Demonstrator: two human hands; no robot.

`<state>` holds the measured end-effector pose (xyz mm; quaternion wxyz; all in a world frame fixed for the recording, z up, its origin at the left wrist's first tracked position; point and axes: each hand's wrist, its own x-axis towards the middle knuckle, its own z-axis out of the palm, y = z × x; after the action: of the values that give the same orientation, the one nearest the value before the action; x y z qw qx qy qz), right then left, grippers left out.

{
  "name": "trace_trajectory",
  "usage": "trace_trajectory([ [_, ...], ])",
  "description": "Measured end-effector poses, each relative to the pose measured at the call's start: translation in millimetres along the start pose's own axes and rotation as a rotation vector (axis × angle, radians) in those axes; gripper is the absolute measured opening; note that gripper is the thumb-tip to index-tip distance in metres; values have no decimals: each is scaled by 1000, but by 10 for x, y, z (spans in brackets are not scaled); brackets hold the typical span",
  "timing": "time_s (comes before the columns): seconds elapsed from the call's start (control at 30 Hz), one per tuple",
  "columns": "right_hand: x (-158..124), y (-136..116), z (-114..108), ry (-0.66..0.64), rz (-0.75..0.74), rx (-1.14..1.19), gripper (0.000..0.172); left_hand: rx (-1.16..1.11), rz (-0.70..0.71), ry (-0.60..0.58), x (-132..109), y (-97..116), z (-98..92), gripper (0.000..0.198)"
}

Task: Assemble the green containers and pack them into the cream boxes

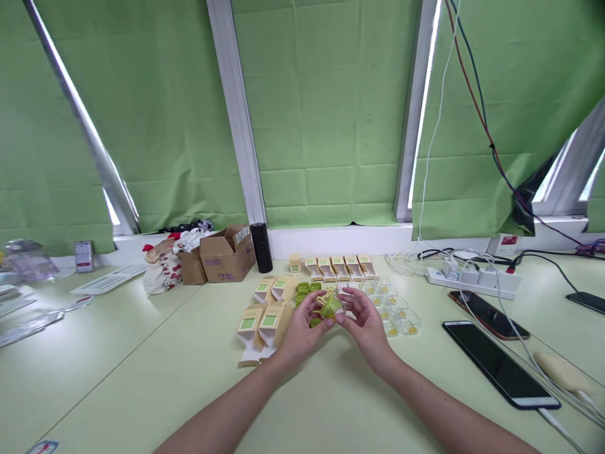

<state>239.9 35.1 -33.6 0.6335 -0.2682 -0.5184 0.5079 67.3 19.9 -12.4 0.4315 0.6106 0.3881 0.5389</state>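
Between my two hands is a small green box-like piece (pixel 331 306), with a clear and yellowish part at its lower right. My left hand (pixel 302 328) grips its left side with thumb and fingers. Closed on the right side, my right hand (pixel 367 329) has its fingertips near the clear part. Several green pieces (pixel 302 287) stand just behind and left of my left hand, partly hidden. To the right of my right hand lie several clear plastic cups (pixel 401 321) with yellow bits inside. Open cardboard boxes (pixel 269 321) with green windows lie beside my left hand.
A row of open small boxes (pixel 340 268) lines the back, beside one closed box (pixel 295 262). Behind at left are a carton (pixel 229 252) and a black cylinder (pixel 261 247). At right, phones (pixel 501 362), cables and a power strip (pixel 472 280) lie on the table.
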Motion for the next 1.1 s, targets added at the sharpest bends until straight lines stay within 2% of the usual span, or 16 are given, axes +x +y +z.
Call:
trace_trajectory([
  [0.2,-28,-15,7,-50,-64,-14,62,-60,26,-3,13,-1,-10,68],
  [0.3,-41,-62,-18,-62,-107,-45,56,-51,29,-10,2,0,-19,63],
  [0.43,0,-96,-75,53,-142,-95,42,128,67,31,-35,29,-49,55],
  [0.57,95,-58,-150,191,-147,-108,40,372,83,43,-92,71,-51,48],
  [0.8,136,-10,-186,237,-121,-116,41,701,141,-76,-161,105,13,41],
  [1.1,123,33,-173,216,-100,-111,40,886,132,-216,-199,126,76,41],
])
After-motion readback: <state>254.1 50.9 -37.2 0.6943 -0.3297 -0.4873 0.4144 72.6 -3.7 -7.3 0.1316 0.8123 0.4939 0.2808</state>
